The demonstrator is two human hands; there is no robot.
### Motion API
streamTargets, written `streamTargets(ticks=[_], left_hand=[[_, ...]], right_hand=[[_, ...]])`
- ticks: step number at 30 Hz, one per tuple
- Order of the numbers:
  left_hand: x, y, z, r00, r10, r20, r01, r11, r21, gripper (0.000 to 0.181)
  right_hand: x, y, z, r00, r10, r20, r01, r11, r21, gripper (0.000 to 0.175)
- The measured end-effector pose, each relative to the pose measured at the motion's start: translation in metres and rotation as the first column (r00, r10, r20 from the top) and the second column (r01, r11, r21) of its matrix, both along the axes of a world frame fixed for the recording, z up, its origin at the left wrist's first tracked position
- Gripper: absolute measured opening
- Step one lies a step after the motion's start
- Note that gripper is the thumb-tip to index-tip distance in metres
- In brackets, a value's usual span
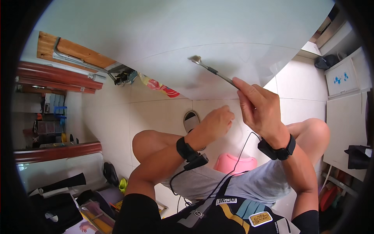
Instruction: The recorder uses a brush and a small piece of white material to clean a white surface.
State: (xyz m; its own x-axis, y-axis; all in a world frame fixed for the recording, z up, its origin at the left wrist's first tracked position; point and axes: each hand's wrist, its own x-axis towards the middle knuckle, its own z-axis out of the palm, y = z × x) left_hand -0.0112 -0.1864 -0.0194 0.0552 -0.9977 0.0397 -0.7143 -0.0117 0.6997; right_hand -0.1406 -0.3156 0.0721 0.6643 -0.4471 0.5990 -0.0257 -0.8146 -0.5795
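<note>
My right hand [258, 106] is shut on the thin handle of a slim metal tool [222, 76], pinched between thumb and fingers. The tool has a dark band on its shaft and a wider, blurred head [195, 59]. That head lies in front of a large glossy white panel [175, 38]; whether it touches the surface I cannot tell. Lower and to the left, my left hand [214, 121] is curled into a loose fist above the tiled floor, with nothing seen in it. Both wrists wear black straps with small devices.
A pink plastic stool [236, 163] is between my legs, crossed by a black cable [241, 152]. A red and yellow plastic bag [159, 86] and shoes [125, 77] lie by the panel's left edge. White cabinets [346, 117] stand at right. Black footwear [110, 173] is at lower left.
</note>
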Motion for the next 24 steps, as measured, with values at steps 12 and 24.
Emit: streamTargets(ticks=[12, 24], left_hand=[[0.035, 0.038, 0.062, 0.979, -0.086, 0.187, 0.121, 0.975, -0.187, 0.019], [0.086, -0.016, 0.074, 0.716, 0.678, -0.168, -0.568, 0.426, -0.704, 0.021]], right_hand=[[0.004, 0.001, -0.009, 0.997, 0.011, -0.079, -0.017, 0.997, -0.072, 0.046], [-0.007, 0.006, -0.028, 0.997, 0.019, -0.080, -0.011, 0.995, 0.094, 0.041]])
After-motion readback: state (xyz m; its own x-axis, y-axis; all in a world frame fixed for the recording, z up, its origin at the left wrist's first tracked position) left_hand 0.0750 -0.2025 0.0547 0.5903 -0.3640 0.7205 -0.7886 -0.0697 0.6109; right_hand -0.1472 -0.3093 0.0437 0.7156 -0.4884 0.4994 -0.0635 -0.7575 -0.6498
